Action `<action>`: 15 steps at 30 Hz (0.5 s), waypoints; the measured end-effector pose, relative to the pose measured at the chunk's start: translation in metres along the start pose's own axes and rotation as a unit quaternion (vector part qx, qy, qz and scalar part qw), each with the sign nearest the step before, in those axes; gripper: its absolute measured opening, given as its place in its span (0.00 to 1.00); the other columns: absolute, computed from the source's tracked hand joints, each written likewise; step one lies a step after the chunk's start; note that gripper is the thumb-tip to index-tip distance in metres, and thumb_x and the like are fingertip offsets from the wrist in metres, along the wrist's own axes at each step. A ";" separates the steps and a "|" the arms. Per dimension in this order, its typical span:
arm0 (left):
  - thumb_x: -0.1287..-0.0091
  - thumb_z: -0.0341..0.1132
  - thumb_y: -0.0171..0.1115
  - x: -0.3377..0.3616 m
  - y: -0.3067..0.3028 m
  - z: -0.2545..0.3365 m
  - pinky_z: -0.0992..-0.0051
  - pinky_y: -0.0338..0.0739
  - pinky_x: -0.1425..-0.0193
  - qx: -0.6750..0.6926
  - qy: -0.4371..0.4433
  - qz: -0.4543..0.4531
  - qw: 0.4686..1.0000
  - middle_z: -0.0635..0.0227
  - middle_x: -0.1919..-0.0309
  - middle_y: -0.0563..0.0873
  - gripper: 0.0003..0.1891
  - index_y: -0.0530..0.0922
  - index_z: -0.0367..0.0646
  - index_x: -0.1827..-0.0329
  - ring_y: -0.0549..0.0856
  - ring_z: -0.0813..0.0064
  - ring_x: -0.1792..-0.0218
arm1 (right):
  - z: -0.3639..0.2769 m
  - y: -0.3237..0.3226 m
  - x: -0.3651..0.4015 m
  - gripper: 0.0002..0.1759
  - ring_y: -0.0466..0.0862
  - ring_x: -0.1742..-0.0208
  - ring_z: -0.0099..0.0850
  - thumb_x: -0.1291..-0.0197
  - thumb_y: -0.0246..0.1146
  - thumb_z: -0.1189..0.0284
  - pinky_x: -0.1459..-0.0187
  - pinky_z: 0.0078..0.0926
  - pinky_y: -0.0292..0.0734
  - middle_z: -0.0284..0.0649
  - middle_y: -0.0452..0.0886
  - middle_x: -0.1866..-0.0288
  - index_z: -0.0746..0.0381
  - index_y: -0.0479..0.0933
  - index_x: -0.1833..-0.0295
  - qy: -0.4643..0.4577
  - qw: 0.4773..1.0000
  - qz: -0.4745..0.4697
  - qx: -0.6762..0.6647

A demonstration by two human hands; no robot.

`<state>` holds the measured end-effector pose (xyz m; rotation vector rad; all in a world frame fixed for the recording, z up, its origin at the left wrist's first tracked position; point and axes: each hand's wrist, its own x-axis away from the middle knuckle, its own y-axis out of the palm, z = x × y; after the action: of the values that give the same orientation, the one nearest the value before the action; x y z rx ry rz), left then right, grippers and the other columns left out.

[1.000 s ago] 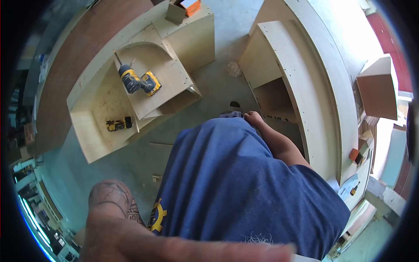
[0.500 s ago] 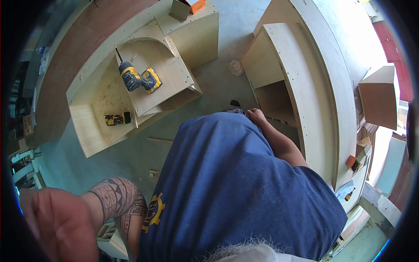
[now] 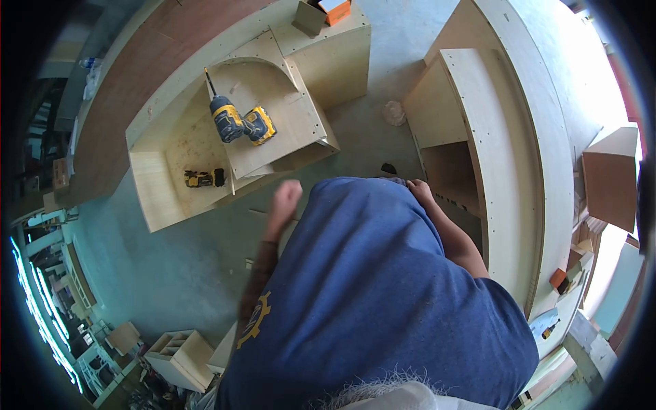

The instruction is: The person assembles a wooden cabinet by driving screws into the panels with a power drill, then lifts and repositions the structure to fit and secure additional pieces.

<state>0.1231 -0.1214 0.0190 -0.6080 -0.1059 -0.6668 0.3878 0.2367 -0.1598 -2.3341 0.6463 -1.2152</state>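
Note:
My left hand [image 3: 285, 198] is in front of my left side, above the floor, its fingers curled in and nothing visible in them; motion softens its outline. Close to my waist, my right hand [image 3: 418, 190] is closed beside a dark patch of cloth [image 3: 395, 180]; what its fingers grip, if anything, is hidden. A yellow-and-black cordless drill [image 3: 229, 121] with a long bit lies on the curved wooden cabinet [image 3: 304, 140] ahead to the left. A second, smaller yellow-and-black power tool [image 3: 203, 178] sits inside its open compartment.
A long curved wooden counter unit [image 3: 506, 137] with an open shelf stands on the right. An orange box [image 3: 335, 10] rests at the far top. A cardboard box [image 3: 610, 181] is at far right. A divided wooden box [image 3: 179, 355] stands at lower left.
My left hand has swung from close to the camera at lower left to ahead of my body. My right hand stays by my waist. The view has shifted slightly.

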 end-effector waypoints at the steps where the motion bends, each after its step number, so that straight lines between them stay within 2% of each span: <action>1: 0.22 0.45 0.58 0.033 0.033 -0.147 0.75 0.79 0.52 -0.030 -0.020 -0.041 0.998 0.66 0.61 0.87 0.16 0.83 0.39 0.53 0.84 0.77 0.60 | 0.001 0.000 0.001 0.26 0.88 0.48 0.46 0.31 0.62 0.52 0.45 0.42 0.81 0.54 0.89 0.52 0.66 0.85 0.48 0.017 1.000 -0.004 0.001; 2: 0.23 0.48 0.57 0.063 0.062 -0.271 0.73 0.80 0.55 -0.062 -0.038 -0.084 0.994 0.65 0.63 0.87 0.18 0.83 0.39 0.54 0.85 0.75 0.61 | 0.000 0.000 0.004 0.26 0.88 0.48 0.46 0.31 0.62 0.52 0.45 0.42 0.81 0.54 0.89 0.52 0.66 0.85 0.48 0.016 1.000 -0.005 -0.003; 4: 0.23 0.48 0.57 0.122 0.058 -0.279 0.73 0.80 0.55 -0.180 -0.208 -0.175 0.945 0.65 0.63 0.87 0.19 0.82 0.39 0.54 0.85 0.75 0.62 | 0.011 -0.002 0.006 0.26 0.88 0.48 0.47 0.31 0.62 0.52 0.45 0.42 0.81 0.54 0.89 0.52 0.66 0.86 0.48 0.019 1.000 0.004 -0.011; 7: 0.23 0.48 0.56 0.183 0.050 -0.275 0.72 0.80 0.57 -0.180 -0.328 -0.204 0.905 0.66 0.64 0.87 0.19 0.82 0.39 0.54 0.85 0.74 0.63 | 0.021 -0.014 0.008 0.27 0.88 0.47 0.46 0.32 0.62 0.51 0.44 0.42 0.81 0.54 0.89 0.52 0.66 0.86 0.48 0.020 1.000 0.005 0.019; 10: 0.23 0.49 0.56 0.204 0.047 -0.267 0.72 0.80 0.58 -0.162 -0.358 -0.190 0.900 0.66 0.64 0.87 0.19 0.82 0.39 0.54 0.85 0.74 0.63 | 0.029 -0.018 0.008 0.27 0.88 0.47 0.47 0.33 0.62 0.51 0.44 0.42 0.81 0.54 0.89 0.52 0.66 0.86 0.49 0.023 0.998 -0.019 0.062; 12: 0.23 0.49 0.55 0.197 0.046 -0.262 0.72 0.80 0.59 -0.158 -0.336 -0.169 0.913 0.66 0.64 0.87 0.20 0.82 0.39 0.54 0.85 0.74 0.64 | 0.027 -0.018 0.001 0.27 0.88 0.47 0.47 0.33 0.62 0.51 0.44 0.43 0.81 0.54 0.89 0.52 0.66 0.86 0.50 0.024 0.996 -0.038 0.083; 14: 0.23 0.49 0.55 0.168 0.045 -0.250 0.71 0.80 0.60 -0.155 -0.277 -0.134 0.939 0.66 0.65 0.86 0.20 0.82 0.39 0.54 0.85 0.74 0.64 | 0.020 -0.018 -0.007 0.26 0.89 0.49 0.46 0.33 0.62 0.52 0.45 0.42 0.81 0.53 0.89 0.54 0.66 0.86 0.49 0.012 0.992 -0.036 0.123; 15: 0.23 0.50 0.54 0.152 0.044 -0.239 0.71 0.80 0.61 -0.080 -0.286 -0.081 0.951 0.66 0.65 0.86 0.20 0.82 0.39 0.54 0.85 0.74 0.65 | 0.021 -0.017 -0.013 0.26 0.89 0.49 0.46 0.33 0.62 0.52 0.45 0.42 0.81 0.53 0.89 0.54 0.66 0.86 0.49 0.007 0.990 -0.039 0.133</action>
<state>0.2463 -0.3119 -0.1566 -0.9459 -0.6544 -0.6436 0.4022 0.2616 -0.1699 -2.1459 0.3738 -1.2677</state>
